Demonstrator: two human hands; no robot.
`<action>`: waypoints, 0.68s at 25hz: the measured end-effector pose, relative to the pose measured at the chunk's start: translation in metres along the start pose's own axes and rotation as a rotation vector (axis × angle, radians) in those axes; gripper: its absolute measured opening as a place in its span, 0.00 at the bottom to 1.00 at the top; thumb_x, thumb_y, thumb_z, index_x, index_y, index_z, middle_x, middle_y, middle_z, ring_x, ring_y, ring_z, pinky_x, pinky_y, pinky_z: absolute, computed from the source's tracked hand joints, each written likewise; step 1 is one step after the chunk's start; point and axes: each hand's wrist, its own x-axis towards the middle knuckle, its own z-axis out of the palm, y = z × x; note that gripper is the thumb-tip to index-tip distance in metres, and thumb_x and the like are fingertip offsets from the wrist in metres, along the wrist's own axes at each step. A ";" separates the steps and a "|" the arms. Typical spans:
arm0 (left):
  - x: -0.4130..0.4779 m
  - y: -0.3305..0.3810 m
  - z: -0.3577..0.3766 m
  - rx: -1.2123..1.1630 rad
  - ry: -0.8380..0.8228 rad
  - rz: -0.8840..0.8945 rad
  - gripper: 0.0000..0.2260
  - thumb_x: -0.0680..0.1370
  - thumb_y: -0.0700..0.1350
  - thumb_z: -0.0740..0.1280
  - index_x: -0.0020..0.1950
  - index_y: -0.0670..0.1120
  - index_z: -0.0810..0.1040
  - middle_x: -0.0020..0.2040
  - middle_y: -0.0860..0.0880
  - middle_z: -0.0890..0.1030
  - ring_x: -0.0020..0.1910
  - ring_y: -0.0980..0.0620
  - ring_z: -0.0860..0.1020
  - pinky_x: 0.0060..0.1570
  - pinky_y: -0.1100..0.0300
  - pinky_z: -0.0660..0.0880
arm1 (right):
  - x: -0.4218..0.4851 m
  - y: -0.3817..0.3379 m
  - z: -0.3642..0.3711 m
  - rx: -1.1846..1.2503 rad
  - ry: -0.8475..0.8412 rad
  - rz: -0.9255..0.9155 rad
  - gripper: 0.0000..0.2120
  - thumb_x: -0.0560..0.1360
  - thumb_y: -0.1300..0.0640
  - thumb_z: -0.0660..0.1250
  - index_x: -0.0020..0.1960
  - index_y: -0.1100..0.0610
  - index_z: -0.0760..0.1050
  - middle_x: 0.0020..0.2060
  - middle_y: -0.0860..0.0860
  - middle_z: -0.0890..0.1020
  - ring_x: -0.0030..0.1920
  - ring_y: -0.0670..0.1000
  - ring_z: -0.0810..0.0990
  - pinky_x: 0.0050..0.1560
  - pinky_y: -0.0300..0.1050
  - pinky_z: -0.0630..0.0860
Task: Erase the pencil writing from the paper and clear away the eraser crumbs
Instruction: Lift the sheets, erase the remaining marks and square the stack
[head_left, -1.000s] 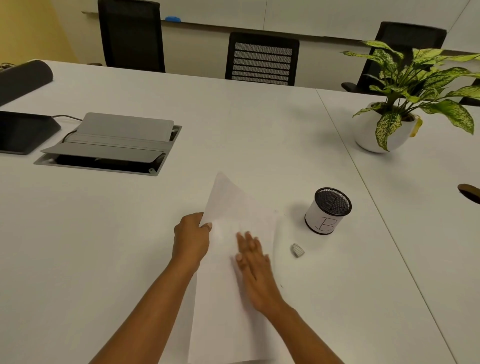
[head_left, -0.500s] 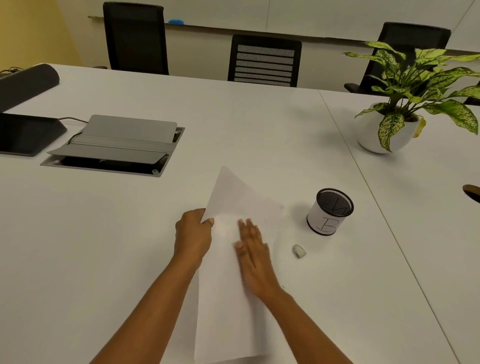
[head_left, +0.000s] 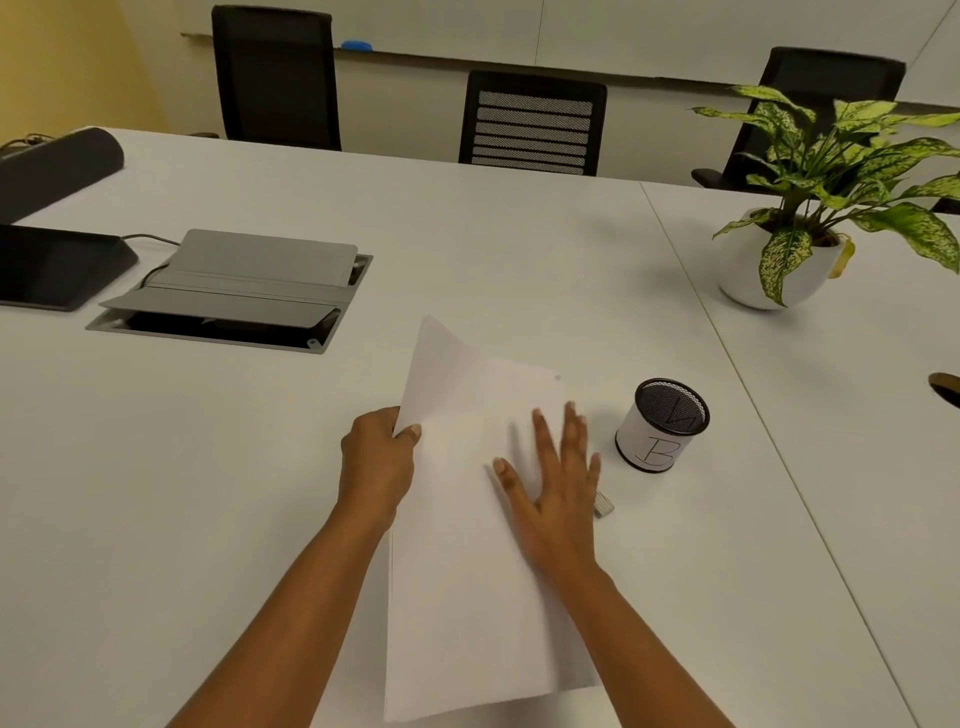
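Paper (head_left: 467, 545) lies mid-frame on the tabletop (head_left: 156, 493); left hand (head_left: 376, 457) pinches its left edge, lifting it, right hand (head_left: 553, 488) rests flat, fingers spread, beside an eraser (head_left: 604, 505).

— What colour is the paper (head_left: 467, 545)?
— White, like the table (head_left: 493, 244).
— And the cup (head_left: 660, 431)?
— White, with a black net top and a black letter B.
— The plant (head_left: 841, 150)?
— Green leaves with pale spots, in a white pot (head_left: 737, 280). The chairs (head_left: 275, 78) are black; one has stripes.
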 end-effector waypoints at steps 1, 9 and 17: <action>0.000 0.001 0.000 -0.015 -0.011 -0.002 0.11 0.78 0.38 0.62 0.60 0.39 0.76 0.53 0.44 0.79 0.49 0.46 0.76 0.50 0.57 0.72 | 0.000 -0.004 0.002 -0.025 -0.053 -0.111 0.30 0.74 0.33 0.47 0.72 0.40 0.45 0.74 0.41 0.41 0.73 0.41 0.37 0.70 0.38 0.29; 0.002 -0.002 -0.010 -0.219 -0.049 -0.022 0.09 0.78 0.38 0.63 0.56 0.45 0.78 0.44 0.50 0.80 0.42 0.53 0.78 0.39 0.63 0.73 | 0.006 0.032 -0.008 0.173 -0.138 0.500 0.26 0.77 0.42 0.55 0.72 0.49 0.56 0.73 0.52 0.61 0.73 0.53 0.57 0.71 0.53 0.54; 0.001 0.011 -0.010 -0.469 -0.116 0.136 0.07 0.77 0.43 0.64 0.52 0.52 0.79 0.50 0.50 0.82 0.51 0.49 0.80 0.54 0.53 0.75 | 0.028 0.013 -0.046 0.912 0.027 0.443 0.06 0.73 0.59 0.67 0.48 0.52 0.79 0.47 0.53 0.84 0.49 0.55 0.82 0.52 0.51 0.78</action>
